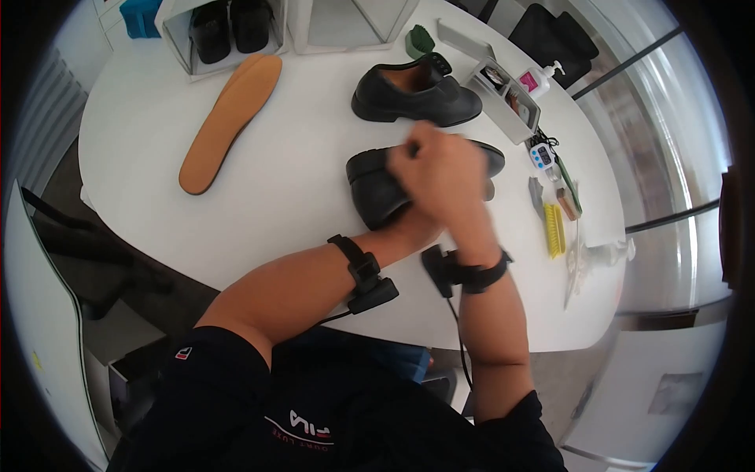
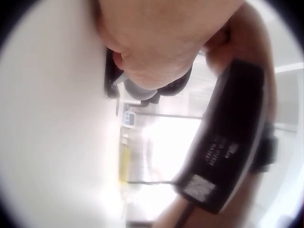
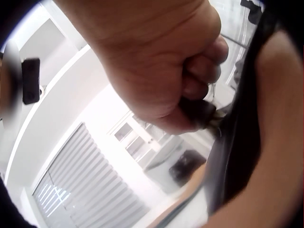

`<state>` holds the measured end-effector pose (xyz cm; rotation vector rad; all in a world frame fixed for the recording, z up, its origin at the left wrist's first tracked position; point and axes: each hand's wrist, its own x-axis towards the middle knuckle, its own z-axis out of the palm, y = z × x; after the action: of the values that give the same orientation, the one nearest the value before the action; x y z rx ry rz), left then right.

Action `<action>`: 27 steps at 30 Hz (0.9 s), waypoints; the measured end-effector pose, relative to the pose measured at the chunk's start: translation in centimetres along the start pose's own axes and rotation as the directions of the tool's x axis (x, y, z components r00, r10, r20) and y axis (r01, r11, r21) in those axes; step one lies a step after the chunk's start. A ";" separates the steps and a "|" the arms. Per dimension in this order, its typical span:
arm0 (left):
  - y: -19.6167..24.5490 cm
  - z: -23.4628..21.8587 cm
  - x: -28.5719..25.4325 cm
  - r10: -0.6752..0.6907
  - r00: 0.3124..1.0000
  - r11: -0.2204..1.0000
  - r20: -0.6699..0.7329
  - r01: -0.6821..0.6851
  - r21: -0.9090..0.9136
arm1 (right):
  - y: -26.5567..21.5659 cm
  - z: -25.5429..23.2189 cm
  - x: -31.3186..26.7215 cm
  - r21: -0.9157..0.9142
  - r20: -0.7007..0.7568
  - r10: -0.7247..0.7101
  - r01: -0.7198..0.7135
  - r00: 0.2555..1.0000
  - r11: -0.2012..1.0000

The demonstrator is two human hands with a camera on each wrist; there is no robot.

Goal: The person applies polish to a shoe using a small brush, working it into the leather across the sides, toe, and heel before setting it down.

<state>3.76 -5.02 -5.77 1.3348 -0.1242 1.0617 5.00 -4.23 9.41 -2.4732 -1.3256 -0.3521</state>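
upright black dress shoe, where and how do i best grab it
Probably by its heel, from the person's left: the upright black dress shoe stands sole down, heel toward bare tabletop, while its toe points toward the open box.

On the dark shirt [image 1: 354, 393], near seven o'clock in the head view, white lettering reads "FILA", upside down; a smaller line with it reads "OURT LUXE", its start not visible. A small boxed emblem [image 1: 183, 353] marks the sleeve at eight o'clock. In the left wrist view, a black wrist device [image 2: 225, 137] bears a QR code [image 2: 199, 188] at five o'clock and tiny characters at four o'clock, including "012628", the rest too blurred to read surely.
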 end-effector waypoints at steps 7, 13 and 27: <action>-4.5 -1.0 -1.0 -0.354 0.857 0.928 0.374 0.373 0.023 | -0.9 2.1 0.4 -0.037 -0.090 -0.069 0.066 0.994 0.997; -3.7 -1.5 -0.6 -0.434 0.736 0.859 0.520 0.162 0.486 | -3.9 2.8 -1.4 0.097 0.002 -0.248 0.246 0.969 0.964; -7.0 -3.4 -3.5 -0.260 0.915 0.943 0.308 0.172 0.285 | -1.1 1.5 -2.4 0.257 -0.113 -0.379 0.395 0.919 0.882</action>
<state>5.02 -3.22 -14.02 1.7173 -0.0963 0.6627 2.88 -4.87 7.32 -1.9488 -1.7159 -0.3030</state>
